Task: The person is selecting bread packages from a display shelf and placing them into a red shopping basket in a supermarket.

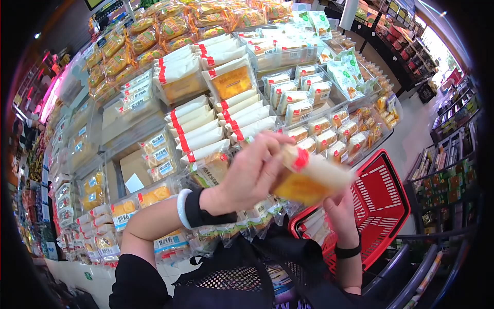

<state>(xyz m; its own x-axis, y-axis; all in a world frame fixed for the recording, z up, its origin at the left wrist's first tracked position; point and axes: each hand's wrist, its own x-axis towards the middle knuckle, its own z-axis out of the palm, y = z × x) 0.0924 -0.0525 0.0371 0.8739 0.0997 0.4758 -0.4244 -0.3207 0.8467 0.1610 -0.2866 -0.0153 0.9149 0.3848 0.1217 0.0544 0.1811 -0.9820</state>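
A packaged bread (309, 183), with a white and red wrapper top and a yellow side, is blurred by motion in front of me. My left hand (252, 170) pinches its upper left corner. At the lower right end my right hand (339, 208) grips it, thumb in front and the other fingers mostly hidden behind the pack. A red shopping basket (383, 193) is beside my right forearm, with some white-wrapped packs (316, 226) inside. Just beyond my hands, rows of white and red bread packs (198, 121) fill the display.
Small wrapped cakes (327, 136) sit in clear bins at the right of the display. Yellow bread bags (172, 28) are piled at the back. Packs with blue labels (159, 154) stand at the left. Dark shelves (447, 170) rise across the aisle floor (401, 123).
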